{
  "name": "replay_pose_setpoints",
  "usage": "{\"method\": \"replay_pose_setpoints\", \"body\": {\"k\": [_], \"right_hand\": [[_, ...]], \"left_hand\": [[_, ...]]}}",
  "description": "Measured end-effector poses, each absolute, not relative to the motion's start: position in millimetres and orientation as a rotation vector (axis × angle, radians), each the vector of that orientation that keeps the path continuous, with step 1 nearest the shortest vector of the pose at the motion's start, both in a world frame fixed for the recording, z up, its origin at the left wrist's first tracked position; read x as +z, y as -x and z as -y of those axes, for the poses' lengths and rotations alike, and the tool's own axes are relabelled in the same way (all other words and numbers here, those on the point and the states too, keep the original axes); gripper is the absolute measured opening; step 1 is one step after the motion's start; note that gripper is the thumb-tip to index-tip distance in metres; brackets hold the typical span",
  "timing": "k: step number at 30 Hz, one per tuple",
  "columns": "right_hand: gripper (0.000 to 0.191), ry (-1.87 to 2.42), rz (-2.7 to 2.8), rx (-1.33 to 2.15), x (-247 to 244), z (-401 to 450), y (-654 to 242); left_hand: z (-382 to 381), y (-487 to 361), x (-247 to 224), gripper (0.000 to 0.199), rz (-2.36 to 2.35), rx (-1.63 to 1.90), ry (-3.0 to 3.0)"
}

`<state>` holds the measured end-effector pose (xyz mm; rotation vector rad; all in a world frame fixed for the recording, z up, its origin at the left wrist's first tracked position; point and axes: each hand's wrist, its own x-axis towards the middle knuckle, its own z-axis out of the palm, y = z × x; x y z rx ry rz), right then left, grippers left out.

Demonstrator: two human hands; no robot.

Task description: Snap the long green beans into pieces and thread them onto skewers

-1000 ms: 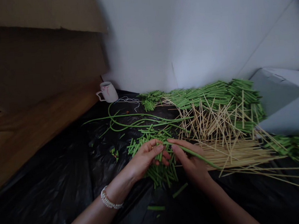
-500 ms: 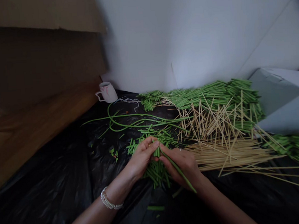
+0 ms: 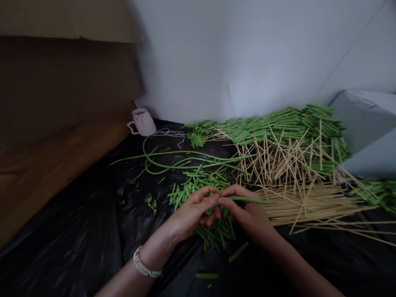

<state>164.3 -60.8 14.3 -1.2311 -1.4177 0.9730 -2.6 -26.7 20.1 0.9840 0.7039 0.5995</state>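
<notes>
Between finger and thumb, my right hand (image 3: 246, 206) grips a long green stem (image 3: 252, 200) that points out to the right. My left hand (image 3: 194, 211), with a beaded bracelet (image 3: 144, 263) on its wrist, is closed at the stem's left end, its fingertips close to the right hand's. What lies inside the left fingers is mostly hidden. Under and behind both hands is a heap of short cut green pieces (image 3: 205, 179). Long curved green stems (image 3: 185, 158) lie just beyond that heap.
Thin wooden sticks (image 3: 313, 201) lie right of my hands, with more sticks crossed behind. Stacked green bundles (image 3: 280, 122) line the wall. A white mug (image 3: 144, 123) stands at the back left, near a wooden edge (image 3: 50, 163). Black plastic sheet (image 3: 99, 246) covers the surface.
My right hand has turned, and the long stem has swung from pointing down toward me to nearly level, pointing right. The short pieces between my fingers are now hidden.
</notes>
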Motion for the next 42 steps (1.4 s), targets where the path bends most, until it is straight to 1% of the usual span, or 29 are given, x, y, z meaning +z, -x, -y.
{"method": "replay_pose_setpoints", "body": {"k": [4,9,16,20,25,29,33,36,39,42], "right_hand": [[0.022,1.219,1.275,1.071,12.8,55.7,-167.7],[0.031,1.194,1.129,1.239,12.8,54.0,-168.8],[0.028,1.144,1.176,1.259,15.0,54.9,-166.9],[0.027,1.142,1.135,1.196,15.3,55.0,-166.9],[0.017,1.139,1.221,0.981,18.6,58.6,-166.0],[0.010,1.152,1.496,0.606,18.9,65.8,-163.0],[0.017,1.093,1.786,0.156,12.2,71.2,-159.3],[0.018,1.042,1.901,-0.136,6.0,71.3,-156.9],[0.020,0.986,1.968,-0.253,1.9,70.5,-155.0],[0.024,0.982,1.997,-0.211,2.3,71.3,-153.8]], "left_hand": [[23.7,4.5,19.8,0.028,-0.687,0.662,-0.924],[23.8,5.9,23.8,0.031,-0.702,0.605,-0.953],[27.5,3.9,24.9,0.030,-0.696,0.571,-1.041],[26.4,3.1,21.6,0.027,-0.678,0.597,-1.058],[25.2,3.7,18.4,0.024,-0.665,0.621,-1.054],[25.5,3.8,16.5,0.023,-0.672,0.646,-1.036],[25.0,3.4,12.5,0.024,-0.676,0.698,-1.002],[24.6,2.6,10.6,0.025,-0.670,0.720,-0.946],[25.1,1.4,11.8,0.026,-0.678,0.730,-0.872],[26.0,0.7,13.5,0.025,-0.699,0.747,-0.811]]}}
